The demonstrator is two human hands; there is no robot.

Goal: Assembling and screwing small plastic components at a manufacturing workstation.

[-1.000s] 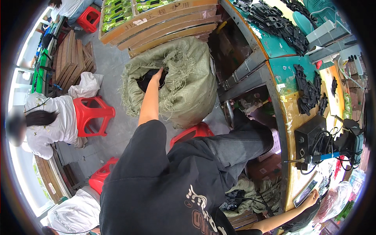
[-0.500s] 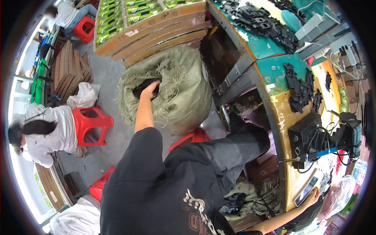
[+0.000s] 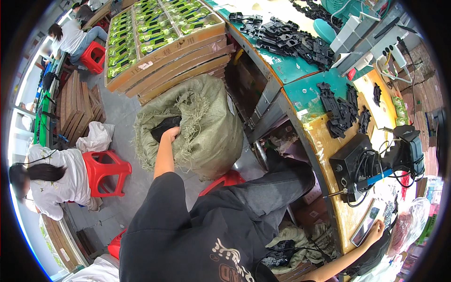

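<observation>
A large pale green woven sack (image 3: 213, 136) with a frayed mouth stands on the floor ahead of me. My left hand (image 3: 172, 134) reaches into its opening, with curled fingers partly hidden against black material (image 3: 164, 126) inside. Whether a piece is in those fingers I cannot make out. Far to the right, my right hand (image 3: 376, 232) is closed on the near edge of a smartphone (image 3: 367, 223) over the worktable (image 3: 324, 157).
Stacked trays (image 3: 174, 58) of green-and-black parts stand behind the sack. Black plastic parts (image 3: 300, 42) lie on the table's green mat, near a black device with cables (image 3: 352, 162). Red stools (image 3: 105, 171) and seated people are at left; another red stool (image 3: 223, 181) is beside my leg.
The view has shifted, so the sack and trays appear lower and further left. My left hand sits nearer the opening's near right edge, showing more black material. My right hand stays at the phone.
</observation>
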